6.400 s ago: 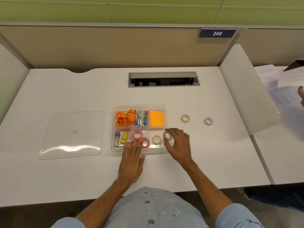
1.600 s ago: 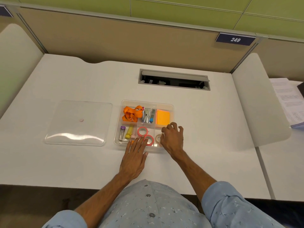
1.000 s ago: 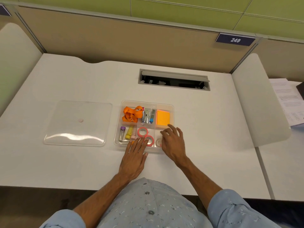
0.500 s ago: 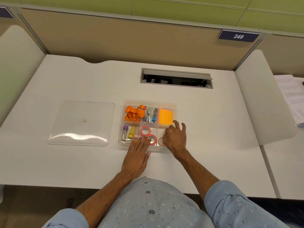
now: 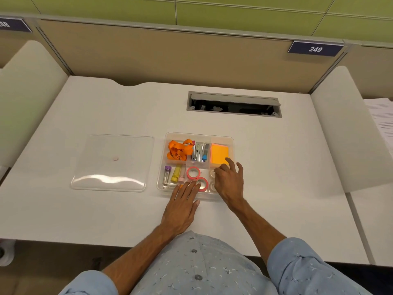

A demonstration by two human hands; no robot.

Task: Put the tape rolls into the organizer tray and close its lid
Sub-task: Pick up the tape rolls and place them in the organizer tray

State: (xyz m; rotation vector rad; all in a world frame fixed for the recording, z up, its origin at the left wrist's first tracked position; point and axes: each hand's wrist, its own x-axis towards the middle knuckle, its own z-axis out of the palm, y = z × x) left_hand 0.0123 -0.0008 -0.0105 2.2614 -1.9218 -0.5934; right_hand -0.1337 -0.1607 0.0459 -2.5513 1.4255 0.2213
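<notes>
A clear organizer tray (image 5: 230,139) sits mid-desk. Its near compartments hold two pink tape rolls (image 5: 193,173) (image 5: 202,184) and beige tape rolls (image 5: 212,173) (image 5: 212,185) partly hidden by my right hand. My right hand (image 5: 230,180) hovers over the tray's near right corner, fingers spread, holding nothing that I can see. My left hand (image 5: 182,204) lies flat on the desk, fingertips on the tray's near rim. The clear lid (image 5: 112,162) lies flat to the left of the tray.
The tray also holds an orange lanyard (image 5: 178,149), staplers (image 5: 198,151), orange sticky notes (image 5: 219,153) and small tubes (image 5: 173,174). A cable slot (image 5: 234,104) opens at the back of the desk. White dividers stand left and right; papers (image 5: 380,116) lie far right.
The two beige rolls that lay on the desk right of the tray are no longer there. My right hand has stayed over the tray's near right compartment and spread its fingers. My left hand has held still.
</notes>
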